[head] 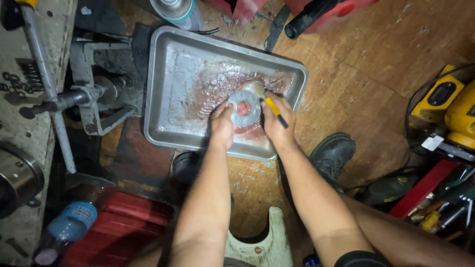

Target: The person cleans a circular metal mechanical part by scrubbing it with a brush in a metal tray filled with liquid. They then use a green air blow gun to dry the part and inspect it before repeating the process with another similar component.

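A grey metal ring-shaped part (pixel 244 108) with a round centre hole is held over a shallow metal tray (pixel 170 89) with reddish liquid pooled in it. My left hand (pixel 222 125) grips the ring's left edge. My right hand (pixel 277 121) holds a small brush with a yellow and black handle (pixel 273 111), its bristles touching the ring's upper right edge. Both hands are wet and sit over the tray's near right part.
A bench vise (pixel 91 96) with a long handle stands left of the tray. A spray can (pixel 175 11) and red containers (pixel 316 12) lie behind. Yellow power tools (pixel 452 106) and hand tools sit right. A boot (pixel 334 153), white stool (pixel 264 242), bottle (pixel 69 225).
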